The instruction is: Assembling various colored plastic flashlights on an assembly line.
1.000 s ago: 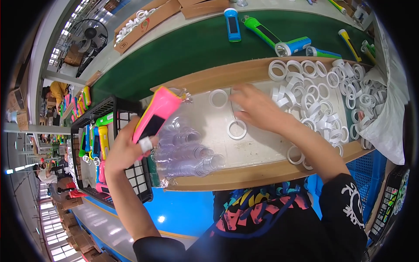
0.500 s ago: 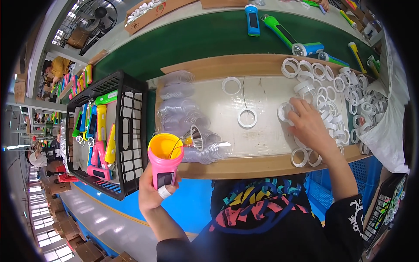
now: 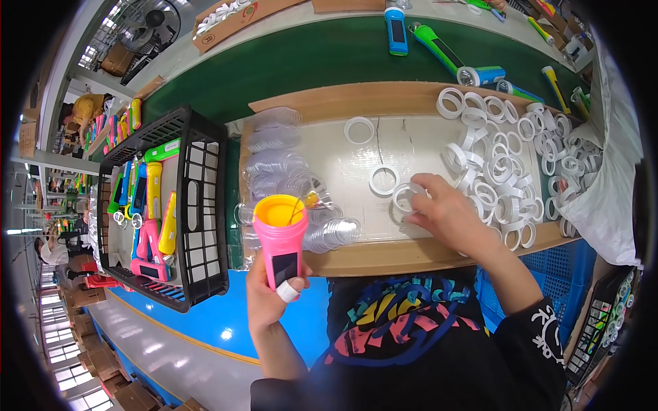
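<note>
While snug in left fingers' (image 3: 297, 282) grip, pink flashlight (image 3: 282, 240) apart from the white ring (image 3: 396, 198) in right fingers' (image 3: 434, 185) pinch.

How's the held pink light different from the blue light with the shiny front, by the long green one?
The pink light is held wide end up in the left hand; the blue light lies on the green table.
The pink light's wide end is open, yellow inside; the blue light's has a shiny front.
Both have a round, wide end.
</note>
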`<state>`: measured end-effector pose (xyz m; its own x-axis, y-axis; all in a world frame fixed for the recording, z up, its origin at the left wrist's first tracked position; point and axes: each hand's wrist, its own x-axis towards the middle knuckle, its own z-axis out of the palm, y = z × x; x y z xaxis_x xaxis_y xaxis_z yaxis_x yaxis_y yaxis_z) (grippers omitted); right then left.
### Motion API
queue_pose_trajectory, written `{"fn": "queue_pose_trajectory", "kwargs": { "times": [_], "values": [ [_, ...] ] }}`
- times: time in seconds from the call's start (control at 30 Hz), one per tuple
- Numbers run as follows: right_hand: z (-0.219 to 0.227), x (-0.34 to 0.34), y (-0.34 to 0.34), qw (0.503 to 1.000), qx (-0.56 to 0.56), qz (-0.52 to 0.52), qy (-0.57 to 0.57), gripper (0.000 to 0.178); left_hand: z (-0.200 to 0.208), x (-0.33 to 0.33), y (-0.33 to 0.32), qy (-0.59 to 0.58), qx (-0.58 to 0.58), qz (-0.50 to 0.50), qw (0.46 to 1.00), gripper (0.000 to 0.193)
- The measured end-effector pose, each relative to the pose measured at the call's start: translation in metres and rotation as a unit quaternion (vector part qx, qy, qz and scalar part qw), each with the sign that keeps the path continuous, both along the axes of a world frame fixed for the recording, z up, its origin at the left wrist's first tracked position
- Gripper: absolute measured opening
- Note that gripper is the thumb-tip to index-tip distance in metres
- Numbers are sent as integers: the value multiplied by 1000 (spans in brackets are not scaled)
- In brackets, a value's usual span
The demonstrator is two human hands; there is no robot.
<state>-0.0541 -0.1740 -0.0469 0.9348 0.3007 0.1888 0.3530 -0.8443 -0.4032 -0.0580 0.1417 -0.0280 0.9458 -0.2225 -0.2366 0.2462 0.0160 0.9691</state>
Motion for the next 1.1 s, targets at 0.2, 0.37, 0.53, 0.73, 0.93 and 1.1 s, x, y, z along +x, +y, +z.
{"fn": "queue_pose_trajectory", "kwargs": {
  "times": [0.2, 0.37, 0.53, 0.73, 0.93, 1.1],
  "values": [
    [-29, -18, 9, 995, 16, 86, 52, 32, -14, 3, -13, 10, 14, -29, 999, 47],
    [-15, 38, 35, 992, 96, 82, -6, 31, -8, 8, -7, -22, -23, 45, 998, 53],
    [-56, 108, 80, 975, 151, 162, -28, 27, -3, 10, 1, -35, -37, 129, 990, 56],
    [-56, 118, 92, 989, 96, 76, 87, 26, -10, -1, 5, -34, -45, 159, 986, 50],
    [-8, 106, 32, 902, 300, 83, 299, 21, -15, -3, 11, -35, -37, 145, 988, 43],
    [-2, 59, -7, 941, 53, 207, 263, 14, -12, 4, -11, -20, -41, 125, 991, 44]
  ]
}}
